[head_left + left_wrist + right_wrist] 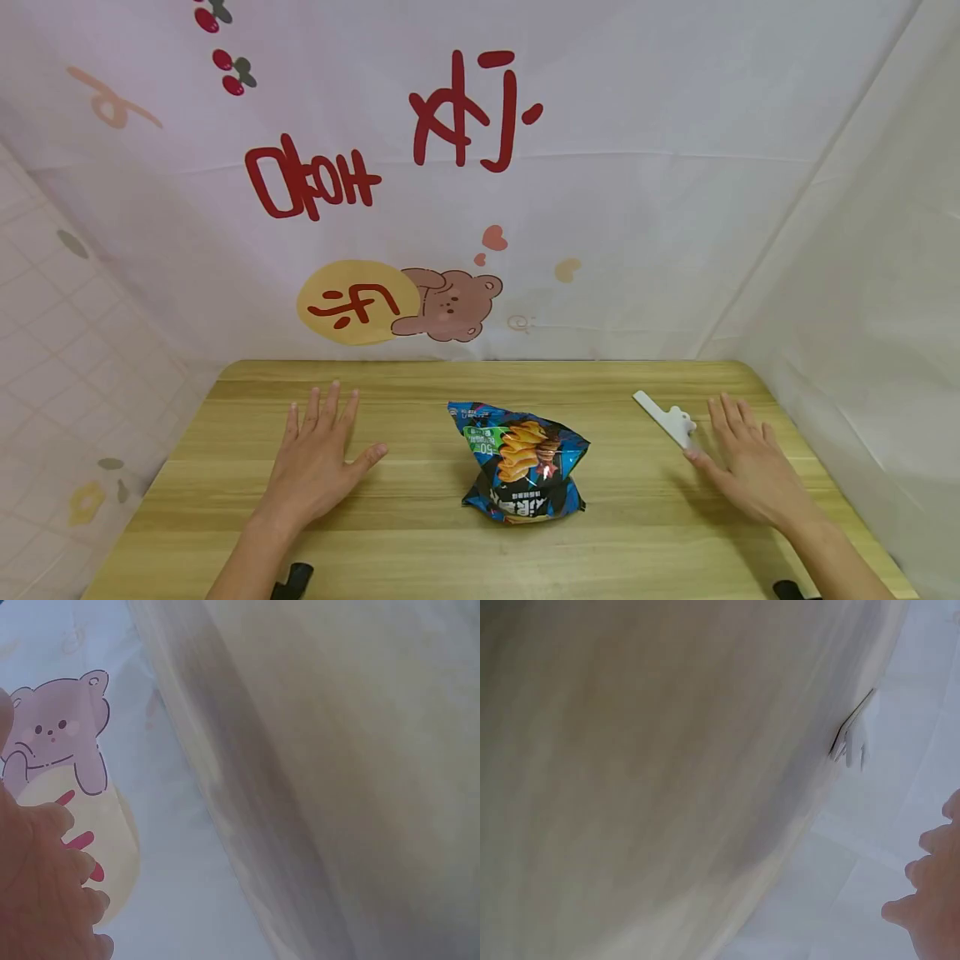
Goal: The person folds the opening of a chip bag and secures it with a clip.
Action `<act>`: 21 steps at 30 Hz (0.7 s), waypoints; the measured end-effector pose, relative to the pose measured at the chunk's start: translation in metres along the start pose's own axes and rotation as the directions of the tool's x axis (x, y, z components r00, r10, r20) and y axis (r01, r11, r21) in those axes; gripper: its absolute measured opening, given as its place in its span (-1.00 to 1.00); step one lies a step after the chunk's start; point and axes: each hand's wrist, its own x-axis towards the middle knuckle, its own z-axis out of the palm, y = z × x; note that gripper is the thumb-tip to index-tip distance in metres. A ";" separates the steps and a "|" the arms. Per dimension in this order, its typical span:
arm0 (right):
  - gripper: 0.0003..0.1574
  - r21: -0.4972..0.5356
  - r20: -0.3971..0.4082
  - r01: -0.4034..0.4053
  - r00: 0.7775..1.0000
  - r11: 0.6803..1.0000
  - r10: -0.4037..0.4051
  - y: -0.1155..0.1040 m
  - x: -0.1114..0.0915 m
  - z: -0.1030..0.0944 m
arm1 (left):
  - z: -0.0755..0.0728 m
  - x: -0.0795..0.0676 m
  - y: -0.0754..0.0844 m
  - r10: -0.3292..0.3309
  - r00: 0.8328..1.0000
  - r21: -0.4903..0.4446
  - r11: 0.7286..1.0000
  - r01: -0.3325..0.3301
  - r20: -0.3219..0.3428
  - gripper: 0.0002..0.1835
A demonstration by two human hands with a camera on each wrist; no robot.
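Observation:
A blue bag of chips [525, 467] lies at the middle of the table, with ridged chips pictured on it and its lettering upside down in the head view. To its right is a white bag clip [667, 421], also visible in the right wrist view as a small white clip [855, 739] on the table. My left hand [318, 467] is left of the bag, fingers spread, holding nothing. My right hand [750, 462] hovers just right of the clip with straight fingers; its thumb tip appears near the clip's lower end, but the right wrist view shows a gap.
The wood-grain table [390, 550] has rounded far corners. A white cloth [637, 208] printed with red characters and a bear [453, 308] hangs along the far edge, and more cloth flanks both sides. Dark straps [294, 579] sit at the wrists.

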 end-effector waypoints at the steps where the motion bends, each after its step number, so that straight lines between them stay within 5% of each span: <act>1: 0.16 -0.001 -0.003 0.004 1.000 1.000 -0.004 -0.001 0.000 0.000 | 0.000 0.000 0.000 0.001 1.000 0.000 1.000 -0.001 0.001 0.01; 21: 0.19 0.007 -0.038 0.029 0.999 1.000 -0.029 -0.032 0.006 -0.008 | -0.002 0.007 0.019 0.026 1.000 -0.003 1.000 -0.026 -0.014 0.02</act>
